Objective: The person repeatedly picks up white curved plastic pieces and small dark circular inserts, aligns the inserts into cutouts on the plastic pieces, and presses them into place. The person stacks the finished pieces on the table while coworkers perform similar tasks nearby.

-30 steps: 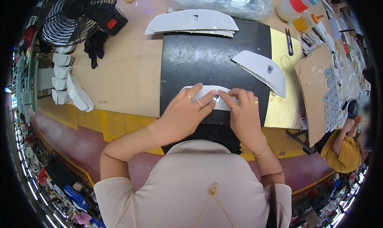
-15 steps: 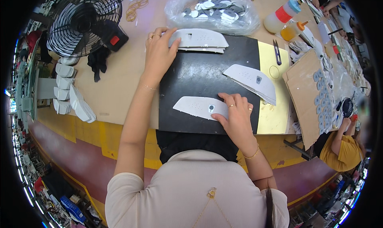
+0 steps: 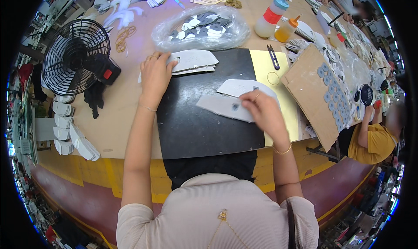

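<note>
Indoors, maroon floor (image 3: 85, 196), black mat (image 3: 204, 138), right grip (image 3: 266, 115) pinching pale panel (image 3: 220, 108), left grip (image 3: 154, 73) unclear

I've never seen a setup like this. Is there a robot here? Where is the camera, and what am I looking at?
No robot: these are a person's own bare hands. The view looks down from the left of two fisheye cameras worn on the head, so straight edges bend near the rim.

On the table lies a black mat. The right hand pinches a pale flat piece, which overlaps a similar stack in view. The left hand is at the left end of another stack; whether it grasps it is unclear. Around them are a fan, a clear bag of small pieces, two bottles and snips.
</note>
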`<control>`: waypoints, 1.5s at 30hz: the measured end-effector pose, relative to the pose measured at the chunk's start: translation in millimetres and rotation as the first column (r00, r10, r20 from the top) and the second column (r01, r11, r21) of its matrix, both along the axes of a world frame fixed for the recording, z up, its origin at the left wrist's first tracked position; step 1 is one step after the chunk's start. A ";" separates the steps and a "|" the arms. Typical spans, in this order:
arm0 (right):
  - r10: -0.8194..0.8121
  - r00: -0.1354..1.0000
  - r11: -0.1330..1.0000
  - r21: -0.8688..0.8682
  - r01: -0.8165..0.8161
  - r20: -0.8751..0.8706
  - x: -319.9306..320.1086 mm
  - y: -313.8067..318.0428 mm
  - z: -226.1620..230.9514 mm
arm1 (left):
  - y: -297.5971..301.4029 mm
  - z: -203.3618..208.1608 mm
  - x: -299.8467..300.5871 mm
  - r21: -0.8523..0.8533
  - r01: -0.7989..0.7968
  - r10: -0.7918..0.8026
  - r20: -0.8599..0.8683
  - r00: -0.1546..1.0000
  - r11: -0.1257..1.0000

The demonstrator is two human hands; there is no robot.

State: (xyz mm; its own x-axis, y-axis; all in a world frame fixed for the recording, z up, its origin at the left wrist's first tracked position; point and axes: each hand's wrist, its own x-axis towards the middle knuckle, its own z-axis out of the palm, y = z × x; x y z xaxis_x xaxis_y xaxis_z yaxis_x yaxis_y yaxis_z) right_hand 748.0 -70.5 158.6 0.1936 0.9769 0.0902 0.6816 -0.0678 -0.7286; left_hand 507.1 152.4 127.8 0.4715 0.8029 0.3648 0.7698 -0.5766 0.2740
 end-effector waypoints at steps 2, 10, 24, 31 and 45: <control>-0.056 0.997 0.998 -0.009 0.056 0.050 27.3 7.4 1.9 | -1.9 4.1 1.1 -0.003 -0.021 0.021 -0.010 1.000 1.000; -0.204 0.957 0.978 0.089 0.189 0.205 60.3 13.7 -0.3 | -4.3 4.3 3.5 0.049 -0.024 0.022 0.035 0.999 0.999; -0.622 0.676 0.777 0.209 0.593 0.396 247.2 -35.7 6.3 | 16.5 -8.7 -4.5 -0.100 0.087 -0.074 0.128 0.989 0.991; -0.642 0.552 0.715 0.156 0.681 0.533 293.8 -33.2 -6.1 | 8.1 -6.1 -2.3 -0.052 0.045 -0.042 0.060 0.997 0.998; -0.762 0.563 0.634 0.187 0.751 0.321 326.4 -3.7 -25.2 | -7.7 15.7 -8.7 0.050 0.110 -0.117 0.184 0.976 0.993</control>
